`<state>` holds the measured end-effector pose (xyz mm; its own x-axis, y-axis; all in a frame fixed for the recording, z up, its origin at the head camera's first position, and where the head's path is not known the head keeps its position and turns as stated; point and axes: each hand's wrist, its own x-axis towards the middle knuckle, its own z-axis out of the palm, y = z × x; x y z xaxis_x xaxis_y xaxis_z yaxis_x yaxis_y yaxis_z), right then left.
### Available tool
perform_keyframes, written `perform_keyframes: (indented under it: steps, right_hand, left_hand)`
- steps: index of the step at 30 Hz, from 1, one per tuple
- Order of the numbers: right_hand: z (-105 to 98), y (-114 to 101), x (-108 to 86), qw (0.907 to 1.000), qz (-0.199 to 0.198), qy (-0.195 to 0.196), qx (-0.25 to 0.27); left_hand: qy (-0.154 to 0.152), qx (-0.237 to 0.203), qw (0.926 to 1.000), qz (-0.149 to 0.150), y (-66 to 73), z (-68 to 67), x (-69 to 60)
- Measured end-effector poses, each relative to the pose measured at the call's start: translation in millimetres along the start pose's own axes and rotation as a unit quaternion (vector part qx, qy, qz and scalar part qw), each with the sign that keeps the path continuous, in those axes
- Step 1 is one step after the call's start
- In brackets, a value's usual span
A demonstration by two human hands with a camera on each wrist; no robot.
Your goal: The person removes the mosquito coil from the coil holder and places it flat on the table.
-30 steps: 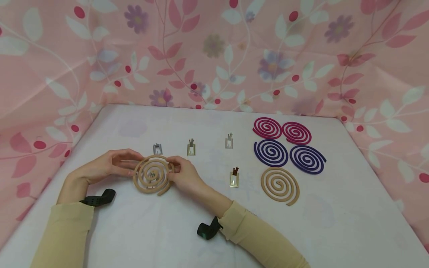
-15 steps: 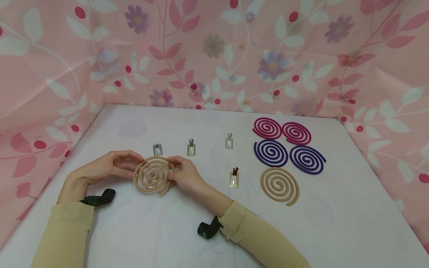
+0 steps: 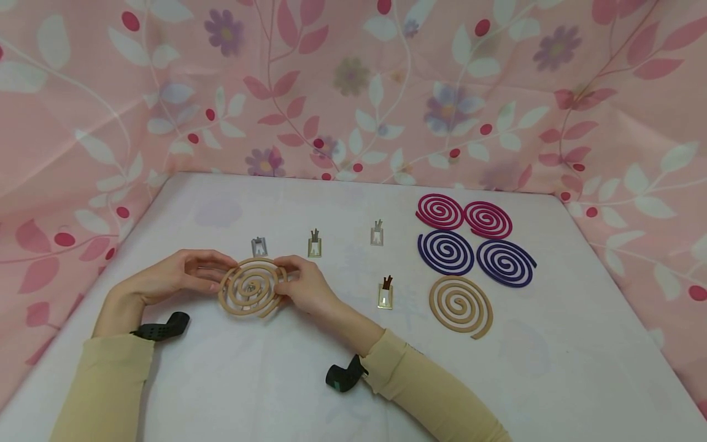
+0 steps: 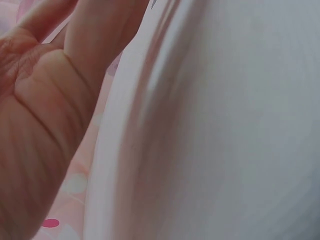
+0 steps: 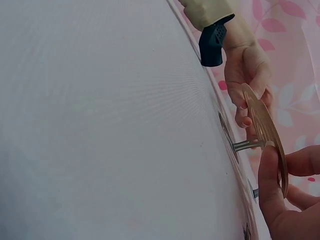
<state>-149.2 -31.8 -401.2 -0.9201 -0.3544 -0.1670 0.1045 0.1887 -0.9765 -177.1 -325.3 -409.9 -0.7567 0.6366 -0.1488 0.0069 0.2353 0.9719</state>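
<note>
A tan mosquito coil [image 3: 239, 313] lies level between both hands at the table's left side. My right hand [image 3: 309, 287] pinches its right edge, thumb on one face and fingers on the other, as the right wrist view shows. My left hand [image 3: 185, 274] holds the opposite edge between thumb and fingers. Under the coil stands a small metal coil stand [image 5: 245, 145]; its prong reaches the coil's middle, though whether it is fixed there cannot be told. Only the palm and finger bases of the left hand [image 4: 45, 100] appear in the left wrist view.
Behind the coil are a silver stand [image 3: 259, 247] and others at the middle [image 3: 315, 245] and right [image 3: 377, 236]. A gold stand [image 3: 385, 296] sits nearer. At right lie a tan coil [image 3: 460, 301], blue coils [image 3: 446, 252] and magenta coils [image 3: 440, 212]. Flowered cloth surrounds the table.
The held coil tilts and shifts very slightly between the hands. Otherwise the hands stay in nearly the same place, and nothing else on the table has moved.
</note>
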Motion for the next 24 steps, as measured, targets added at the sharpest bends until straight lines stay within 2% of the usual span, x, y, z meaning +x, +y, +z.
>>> perform_keyframes:
  steps: [6,14,21,24]
  right_hand:
    - [-1.0,-0.9,-0.1,0.9999,0.000,0.003,-0.011]
    - [-1.6,-1.8,0.5,0.9999,0.009,0.004,0.005]
    - [-4.6,-3.6,3.0,0.9993,0.011,0.001,0.036]
    - [-8.8,-8.4,3.3,0.9982,0.004,0.001,0.059]
  left_hand:
    - [0.002,-0.010,1.0000,0.000,2.2,0.0,-0.7]
    - [0.002,-0.017,0.9998,0.003,4.3,-0.1,-1.7]
    - [-0.004,-0.020,0.9996,0.021,8.2,-1.0,-2.4]
    - [0.005,-0.011,0.9994,0.034,12.4,-0.5,-2.0]
